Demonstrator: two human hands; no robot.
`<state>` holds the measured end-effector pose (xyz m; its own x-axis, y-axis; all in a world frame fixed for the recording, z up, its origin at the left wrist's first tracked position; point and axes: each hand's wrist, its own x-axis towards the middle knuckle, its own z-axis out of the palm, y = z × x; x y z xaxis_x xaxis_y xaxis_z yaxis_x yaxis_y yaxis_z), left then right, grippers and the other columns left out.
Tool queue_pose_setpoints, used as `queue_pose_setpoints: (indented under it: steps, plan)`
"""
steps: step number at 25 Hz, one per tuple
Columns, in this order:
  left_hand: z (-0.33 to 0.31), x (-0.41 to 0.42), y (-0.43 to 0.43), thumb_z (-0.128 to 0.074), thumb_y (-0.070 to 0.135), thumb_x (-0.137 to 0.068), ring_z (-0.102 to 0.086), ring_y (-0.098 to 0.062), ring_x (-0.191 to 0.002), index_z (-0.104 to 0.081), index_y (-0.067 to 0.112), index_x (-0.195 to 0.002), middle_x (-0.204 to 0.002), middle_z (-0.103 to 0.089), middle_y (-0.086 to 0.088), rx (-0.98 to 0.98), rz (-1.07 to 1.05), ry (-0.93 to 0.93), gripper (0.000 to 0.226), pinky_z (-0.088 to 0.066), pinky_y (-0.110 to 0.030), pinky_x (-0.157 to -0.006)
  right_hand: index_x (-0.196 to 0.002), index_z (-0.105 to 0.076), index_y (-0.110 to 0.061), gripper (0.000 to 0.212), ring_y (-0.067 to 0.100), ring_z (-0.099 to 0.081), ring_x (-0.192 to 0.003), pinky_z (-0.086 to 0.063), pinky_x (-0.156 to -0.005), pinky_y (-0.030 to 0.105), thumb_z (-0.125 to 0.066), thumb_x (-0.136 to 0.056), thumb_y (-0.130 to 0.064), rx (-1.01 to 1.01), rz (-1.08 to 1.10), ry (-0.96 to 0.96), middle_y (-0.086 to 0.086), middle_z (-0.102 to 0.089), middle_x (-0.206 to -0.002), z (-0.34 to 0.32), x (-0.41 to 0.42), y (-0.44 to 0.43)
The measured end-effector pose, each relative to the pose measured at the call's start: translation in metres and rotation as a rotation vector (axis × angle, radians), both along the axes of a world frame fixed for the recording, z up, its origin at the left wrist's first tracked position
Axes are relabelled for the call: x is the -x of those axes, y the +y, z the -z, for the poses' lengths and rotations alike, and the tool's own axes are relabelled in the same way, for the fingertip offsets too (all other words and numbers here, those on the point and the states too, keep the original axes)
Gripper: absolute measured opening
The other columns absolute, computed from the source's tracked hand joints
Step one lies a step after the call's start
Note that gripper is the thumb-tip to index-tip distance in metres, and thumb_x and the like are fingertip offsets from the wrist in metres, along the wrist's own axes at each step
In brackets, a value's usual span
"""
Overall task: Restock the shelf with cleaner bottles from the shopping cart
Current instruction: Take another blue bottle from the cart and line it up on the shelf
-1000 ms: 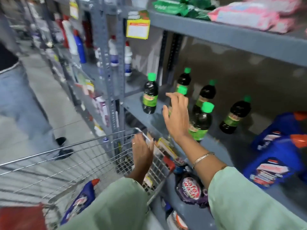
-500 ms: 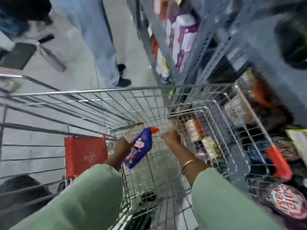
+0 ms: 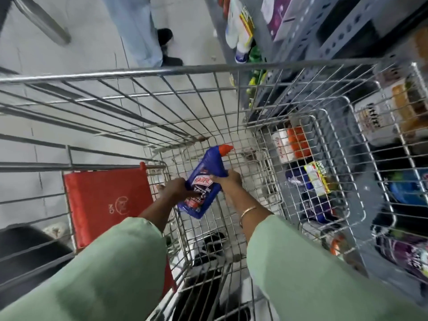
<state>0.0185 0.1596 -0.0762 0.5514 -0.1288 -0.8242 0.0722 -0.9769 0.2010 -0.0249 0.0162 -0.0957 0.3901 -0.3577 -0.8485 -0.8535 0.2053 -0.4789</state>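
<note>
A blue cleaner bottle (image 3: pixel 203 181) with a red-orange cap hangs tilted inside the wire shopping cart (image 3: pixel 162 72), cap pointing away from me. My left hand (image 3: pixel 177 188) grips its lower left side over the label. My right hand (image 3: pixel 225 179) holds its right edge near the middle; a thin bangle sits on that wrist. Both arms wear pale green sleeves. The grey metal shelf (image 3: pixel 347 26) runs along the right, seen through the cart's wire side.
A red fold-down seat flap (image 3: pixel 106 205) sits at the cart's left rear. Another person's legs in jeans and dark shoes (image 3: pixel 148 33) stand beyond the cart's front rim. Packets and bottles (image 3: pixel 312 179) fill the lower shelf at right. White bottles (image 3: pixel 238 26) stand further along.
One second ago my right hand was at the shelf by green-capped bottles and my left on the cart rim. Both hands have dropped into the cart and closed on the blue bottle.
</note>
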Motion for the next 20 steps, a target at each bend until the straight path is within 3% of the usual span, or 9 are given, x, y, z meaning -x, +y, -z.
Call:
queue_pose_setpoints:
  steps: [3, 7, 10, 12, 14, 17, 20]
  plan:
    - [-0.013, 0.012, -0.008, -0.065, 0.043, -0.077, -0.056, -0.028, -0.107, -0.057, 0.012, -0.100, -0.107, -0.067, -0.012, 0.041, -0.017, -0.133, 0.040, -0.030, -0.043, -0.099, -0.105, -0.062, 0.003, 0.046, 0.033, -0.064, -0.089, -0.050, -0.077, 0.043, -0.079, -0.063, -0.005, -0.030, 0.015, -0.059, 0.021, -0.067, -0.096, -0.015, 0.007, -0.012]
    - [-0.058, 0.007, -0.042, -0.069, 0.033, -0.077, -0.058, -0.029, -0.107, -0.056, 0.010, -0.109, -0.110, -0.067, -0.015, 0.202, -0.079, -0.203, 0.042, -0.037, -0.038, -0.094, -0.100, -0.063, 0.005, 0.044, 0.027, -0.061, -0.084, -0.054, -0.083, 0.048, -0.081, -0.060, -0.002, 0.102, 0.036, -0.220, 0.018, -0.067, -0.093, -0.069, 0.006, -0.044]
    - [-0.103, 0.005, -0.079, -0.073, 0.025, -0.074, -0.059, -0.038, -0.100, -0.057, -0.001, -0.105, -0.107, -0.065, -0.027, 0.385, -0.091, -0.228, 0.044, -0.044, -0.041, -0.080, -0.100, -0.063, 0.007, 0.044, 0.022, -0.055, -0.078, -0.054, -0.077, 0.041, -0.080, -0.060, 0.000, 0.225, 0.063, -0.336, 0.018, -0.065, -0.090, -0.128, 0.014, -0.079]
    - [-0.140, 0.017, -0.107, -0.075, 0.022, -0.072, -0.060, -0.039, -0.096, -0.056, -0.006, -0.101, -0.102, -0.065, -0.030, 0.505, -0.081, -0.252, 0.044, -0.039, -0.039, -0.071, -0.098, -0.063, 0.009, 0.040, 0.018, -0.051, -0.068, -0.047, -0.068, 0.029, -0.078, -0.061, 0.005, 0.327, 0.087, -0.422, 0.011, -0.059, -0.081, -0.170, 0.032, -0.104]
    - [-0.183, 0.035, -0.134, -0.075, 0.022, -0.069, -0.061, -0.029, -0.086, -0.059, -0.007, -0.100, -0.090, -0.065, -0.026, 0.631, -0.064, -0.278, 0.046, -0.031, -0.031, -0.065, -0.091, -0.062, 0.003, 0.034, 0.013, -0.047, -0.061, -0.041, -0.065, 0.030, -0.077, -0.061, 0.010, 0.400, 0.132, -0.514, 0.005, -0.056, -0.071, -0.216, 0.056, -0.127]
    - [-0.244, 0.078, -0.174, -0.074, 0.018, -0.066, -0.052, -0.015, -0.081, -0.063, -0.007, -0.103, -0.088, -0.068, -0.024, 0.825, 0.014, -0.325, 0.046, -0.035, -0.028, -0.063, -0.098, -0.060, 0.005, 0.039, 0.003, -0.047, -0.056, -0.039, -0.059, 0.022, -0.074, -0.062, 0.014, 0.519, 0.199, -0.630, 0.012, -0.056, -0.082, -0.287, 0.109, -0.159]
    - [-0.299, 0.139, -0.208, -0.074, 0.014, -0.071, -0.057, -0.020, -0.088, -0.060, -0.009, -0.108, -0.095, -0.066, -0.023, 0.961, 0.156, -0.389, 0.045, -0.031, -0.026, -0.064, -0.105, -0.058, 0.010, 0.047, 0.017, -0.051, -0.069, -0.044, -0.065, 0.030, -0.074, -0.060, 0.016, 0.607, 0.288, -0.733, 0.014, -0.057, -0.091, -0.354, 0.184, -0.181]
